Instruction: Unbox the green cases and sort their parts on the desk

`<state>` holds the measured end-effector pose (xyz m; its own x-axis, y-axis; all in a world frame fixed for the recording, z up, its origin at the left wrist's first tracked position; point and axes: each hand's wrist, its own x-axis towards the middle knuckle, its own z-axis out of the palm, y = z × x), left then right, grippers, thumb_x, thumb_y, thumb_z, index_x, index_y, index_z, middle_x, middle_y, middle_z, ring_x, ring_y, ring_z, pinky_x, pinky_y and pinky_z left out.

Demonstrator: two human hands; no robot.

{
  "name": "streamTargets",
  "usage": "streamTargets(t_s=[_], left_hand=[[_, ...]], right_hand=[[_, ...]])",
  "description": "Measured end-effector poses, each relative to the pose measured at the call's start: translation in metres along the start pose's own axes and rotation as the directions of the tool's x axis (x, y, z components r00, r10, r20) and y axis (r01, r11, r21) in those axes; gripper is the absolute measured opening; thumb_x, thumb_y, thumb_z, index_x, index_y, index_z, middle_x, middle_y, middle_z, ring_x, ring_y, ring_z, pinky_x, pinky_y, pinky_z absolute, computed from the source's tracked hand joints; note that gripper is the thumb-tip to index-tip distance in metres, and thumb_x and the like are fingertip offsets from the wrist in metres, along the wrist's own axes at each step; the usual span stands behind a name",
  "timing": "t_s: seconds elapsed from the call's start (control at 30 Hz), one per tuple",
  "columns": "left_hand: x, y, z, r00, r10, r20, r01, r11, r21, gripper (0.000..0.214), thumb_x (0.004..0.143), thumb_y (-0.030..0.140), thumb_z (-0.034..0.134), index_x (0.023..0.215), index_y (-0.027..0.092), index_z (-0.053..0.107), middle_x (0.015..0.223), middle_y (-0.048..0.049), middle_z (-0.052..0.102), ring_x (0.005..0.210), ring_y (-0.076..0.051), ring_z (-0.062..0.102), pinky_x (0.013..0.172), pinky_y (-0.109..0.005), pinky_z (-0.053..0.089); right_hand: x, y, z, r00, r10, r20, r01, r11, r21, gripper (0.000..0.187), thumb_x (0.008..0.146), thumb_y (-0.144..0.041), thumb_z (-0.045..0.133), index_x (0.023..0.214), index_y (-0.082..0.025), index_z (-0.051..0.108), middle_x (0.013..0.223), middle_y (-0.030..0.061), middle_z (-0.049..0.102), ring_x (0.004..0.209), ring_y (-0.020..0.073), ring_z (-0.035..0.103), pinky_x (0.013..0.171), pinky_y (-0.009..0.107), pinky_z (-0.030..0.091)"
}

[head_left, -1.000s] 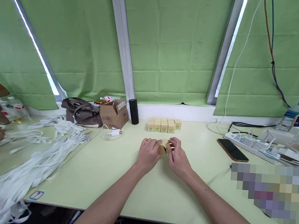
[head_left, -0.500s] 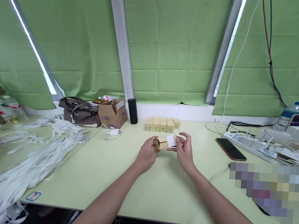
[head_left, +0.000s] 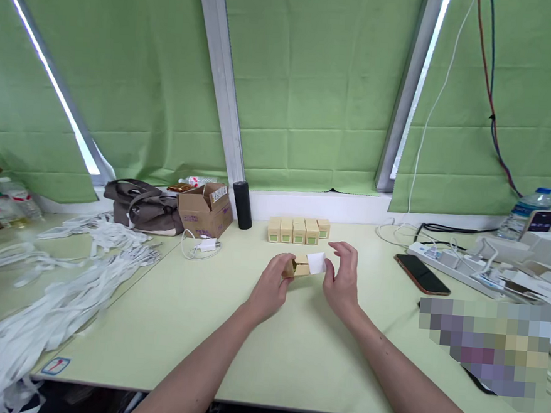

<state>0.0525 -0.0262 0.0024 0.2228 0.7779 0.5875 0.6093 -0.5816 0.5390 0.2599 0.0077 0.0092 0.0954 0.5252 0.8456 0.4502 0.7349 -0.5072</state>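
Note:
My left hand (head_left: 270, 289) grips a small tan cardboard box (head_left: 301, 270), fingers on its left end. The box lies on its side with its flaps open, just over or on the table. At its right end a white square piece (head_left: 316, 263) sticks out; whether it is a flap or a separate paper I cannot tell. My right hand (head_left: 343, 279) is beside that white piece, thumb and fingers apart, holding nothing. Behind both hands, several closed small boxes (head_left: 299, 231) with green labels stand in a row.
White straps (head_left: 75, 299) are heaped on the left. A grey bag (head_left: 146, 207), a larger carton (head_left: 205, 209), a charger (head_left: 208, 244) and a black cylinder (head_left: 242, 205) stand toward the back. On the right are a phone (head_left: 422, 274), a power strip (head_left: 459, 273) and a bottle (head_left: 525, 211).
My right hand has let go of the white piece and its fingers have spread. My left hand keeps its grip on the box. Another person's hand at the left edge has mostly left view.

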Motion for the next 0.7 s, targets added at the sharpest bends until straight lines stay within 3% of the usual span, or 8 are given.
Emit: streamTargets(t_s=[0.13,0.23,0.3,0.4,0.5,0.6,0.7], left_hand=[[-0.001,-0.002,0.003,0.998,0.019,-0.053,-0.021,0.999,-0.032,0.055,0.094,0.007,0.053,0.143,0.03,0.041,0.139,-0.0105,0.056,0.125,-0.025,0.059,0.105,-0.049,0.056],[-0.001,-0.002,0.003,0.997,0.063,-0.043,-0.064,0.998,-0.019,0.053,0.094,0.005,0.051,0.14,0.03,0.046,0.139,-0.01,0.057,0.128,-0.025,0.058,0.108,-0.049,0.054],[0.0,-0.001,0.002,0.997,0.066,-0.037,-0.066,0.998,-0.011,0.057,0.093,0.004,0.05,0.143,0.031,0.046,0.141,-0.0097,0.057,0.131,-0.025,0.057,0.11,-0.05,0.053],[0.001,0.001,0.001,0.998,0.052,-0.032,-0.052,0.999,-0.004,0.068,0.094,0.004,0.05,0.154,0.034,0.039,0.15,-0.009,0.053,0.14,-0.026,0.051,0.115,-0.051,0.05],[0.001,0.001,0.001,0.999,0.023,-0.033,-0.023,1.0,0.004,0.077,0.095,0.004,0.05,0.162,0.037,0.03,0.153,-0.0084,0.051,0.142,-0.026,0.05,0.117,-0.051,0.049],[0.0,-0.002,0.001,0.999,0.003,-0.042,-0.003,1.0,-0.003,0.082,0.094,0.003,0.051,0.164,0.039,0.027,0.152,-0.0088,0.052,0.139,-0.026,0.052,0.114,-0.051,0.052],[0.001,-0.003,0.002,0.998,-0.034,-0.057,0.032,0.999,-0.024,0.081,0.094,0.004,0.051,0.164,0.039,0.028,0.154,-0.0085,0.05,0.14,-0.026,0.052,0.114,-0.05,0.052]], right_hand=[[0.0,-0.002,-0.002,0.946,-0.323,0.038,0.325,0.944,-0.056,0.045,0.098,-0.003,0.04,0.132,-0.026,0.057,0.119,0.0137,0.064,0.113,0.0279,0.064,0.093,0.049,0.055],[-0.002,-0.002,0.0,0.889,-0.444,0.112,0.45,0.893,-0.034,0.05,0.094,0.003,0.036,0.127,-0.024,0.061,0.112,0.0116,0.073,0.104,0.0244,0.07,0.091,0.045,0.052],[-0.004,-0.002,0.001,0.892,-0.43,0.142,0.438,0.898,-0.031,0.049,0.093,0.003,0.036,0.125,-0.023,0.063,0.113,0.0112,0.076,0.103,0.0238,0.073,0.093,0.045,0.05],[-0.005,-0.001,0.0,0.929,-0.314,0.195,0.328,0.944,-0.043,0.045,0.095,-0.003,0.038,0.124,-0.025,0.065,0.117,0.0103,0.078,0.109,0.0257,0.074,0.098,0.047,0.048],[-0.006,-0.004,-0.001,0.939,-0.207,0.274,0.23,0.972,-0.055,0.044,0.098,-0.008,0.038,0.129,-0.027,0.063,0.126,0.0105,0.076,0.115,0.0274,0.072,0.103,0.05,0.045],[-0.006,-0.009,-0.001,0.925,-0.177,0.337,0.206,0.977,-0.054,0.045,0.1,-0.009,0.038,0.135,-0.026,0.06,0.126,0.011,0.076,0.115,0.0279,0.07,0.104,0.051,0.042],[-0.005,-0.012,-0.001,0.928,-0.185,0.323,0.209,0.977,-0.041,0.039,0.1,-0.011,0.04,0.13,-0.026,0.062,0.119,0.0097,0.078,0.109,0.0277,0.071,0.102,0.05,0.042]])
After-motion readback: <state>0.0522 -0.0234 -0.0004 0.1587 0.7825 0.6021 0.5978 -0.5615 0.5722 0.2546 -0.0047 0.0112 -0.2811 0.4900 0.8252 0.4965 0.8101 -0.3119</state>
